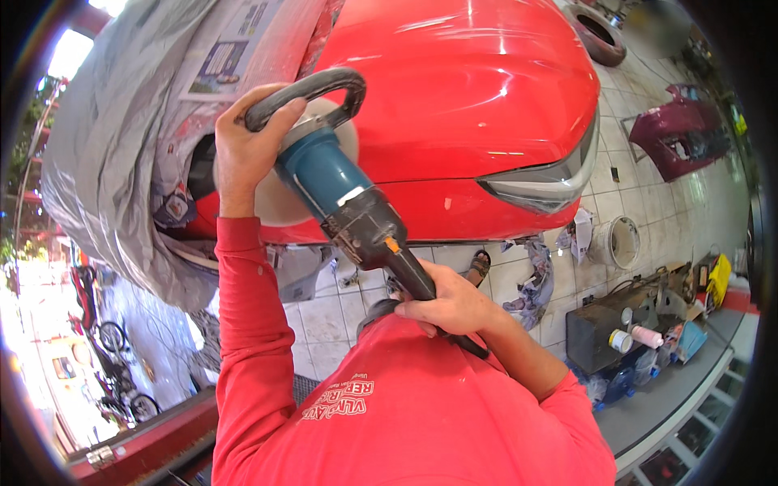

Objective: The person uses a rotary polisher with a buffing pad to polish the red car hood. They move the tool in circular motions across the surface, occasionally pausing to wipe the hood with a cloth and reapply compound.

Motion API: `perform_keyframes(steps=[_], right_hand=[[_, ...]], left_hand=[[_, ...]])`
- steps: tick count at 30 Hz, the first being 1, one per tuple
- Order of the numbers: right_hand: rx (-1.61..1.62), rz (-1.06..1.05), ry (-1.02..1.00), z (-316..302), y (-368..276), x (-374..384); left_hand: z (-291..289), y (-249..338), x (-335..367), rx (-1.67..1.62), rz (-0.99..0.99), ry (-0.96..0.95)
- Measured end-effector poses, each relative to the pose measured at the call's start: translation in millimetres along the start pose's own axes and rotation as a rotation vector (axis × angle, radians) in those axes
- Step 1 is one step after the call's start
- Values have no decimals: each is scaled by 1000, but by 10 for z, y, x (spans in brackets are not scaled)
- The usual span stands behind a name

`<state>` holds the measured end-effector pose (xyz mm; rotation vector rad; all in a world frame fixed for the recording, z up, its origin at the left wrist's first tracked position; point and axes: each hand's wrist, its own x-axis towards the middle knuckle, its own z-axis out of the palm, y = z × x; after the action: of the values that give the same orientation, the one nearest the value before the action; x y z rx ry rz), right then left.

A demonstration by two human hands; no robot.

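Observation:
A blue and black polisher [326,174] slants across the middle of the view, its wide pale pad [284,197] partly hidden behind the tool and my arm. My left hand [253,144] is wrapped round the black loop handle at its front end. Around the slim black rear grip, close to my body, my right hand [454,300] is closed. The pad lies over the side of a red car [454,97], near the front wheel area. Whether it touches the paint, I cannot tell.
Grey sheeting [113,154] and printed paper [235,49] cover the car's left part. Clear film wraps the headlight [543,182]. A bucket [620,243], a maroon bumper [681,134] and a tyre [596,34] stand right. Bottles and cans crowd a bench [713,348].

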<state>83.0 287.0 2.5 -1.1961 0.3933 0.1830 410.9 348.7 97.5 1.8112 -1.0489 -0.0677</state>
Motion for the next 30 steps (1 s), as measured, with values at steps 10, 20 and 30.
perform_keyframes(steps=[10, 20, 30], right_hand=[[180, 11, 172, -655, 382, -933], [508, -137, 574, -1010, 881, -1681], [194, 44, 517, -706, 758, -1083]], left_hand=[[1307, 507, -179, -192, 215, -187], [3221, 1328, 166, -276, 383, -499], [2293, 684, 157, -313, 357, -358]])
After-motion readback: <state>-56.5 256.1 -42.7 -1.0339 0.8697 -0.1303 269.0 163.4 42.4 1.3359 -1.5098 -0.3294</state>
